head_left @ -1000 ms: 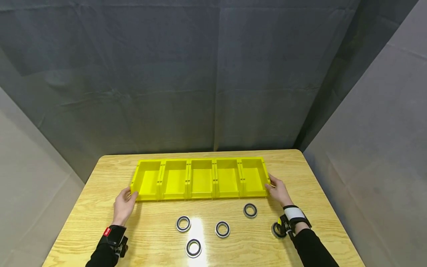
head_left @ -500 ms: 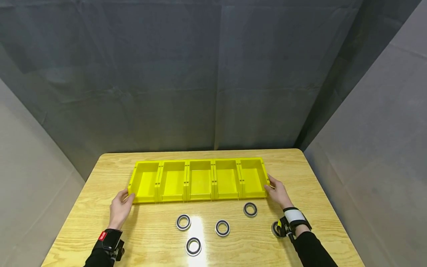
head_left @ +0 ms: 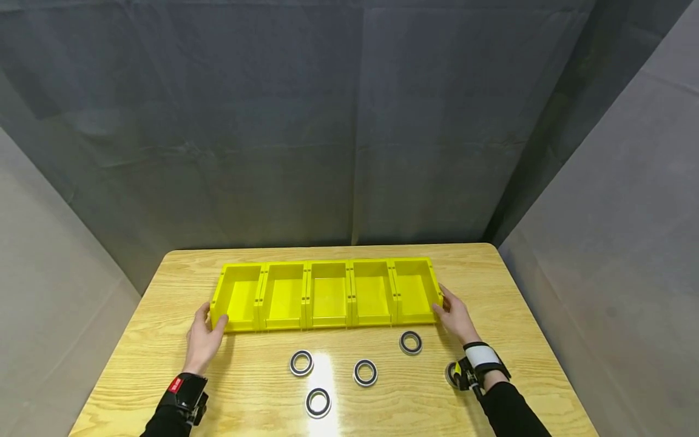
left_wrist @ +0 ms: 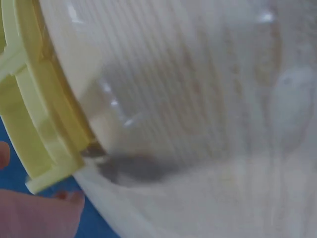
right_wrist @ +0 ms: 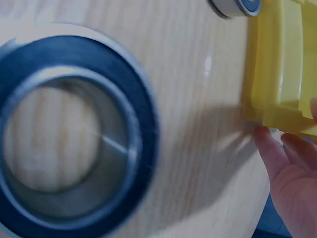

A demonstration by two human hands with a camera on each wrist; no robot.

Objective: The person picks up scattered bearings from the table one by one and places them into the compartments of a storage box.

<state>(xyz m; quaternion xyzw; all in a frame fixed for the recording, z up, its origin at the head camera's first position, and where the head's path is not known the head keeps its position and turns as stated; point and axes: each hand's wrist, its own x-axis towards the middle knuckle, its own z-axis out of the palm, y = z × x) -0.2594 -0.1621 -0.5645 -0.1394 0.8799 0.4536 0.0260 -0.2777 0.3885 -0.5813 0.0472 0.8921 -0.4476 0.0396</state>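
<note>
Yellow 5-bin tray [head_left: 329,304] lay btwn L hand [head_left: 202,343] & R hand [head_left: 457,318], just past the bearings [head_left: 355,373], long axis L–R. L hand gripped its L end, thumb at front corner; R hand held the R end, fingers partly underneath. Neither hand was nearer, one per short side. Tray on table [head_left: 262,413] or raised: couldn't tell

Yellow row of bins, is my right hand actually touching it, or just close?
Touching. The right wrist view shows your right hand with a fingertip against the corner of the yellow row of bins, its thumb overlapping it.
</note>
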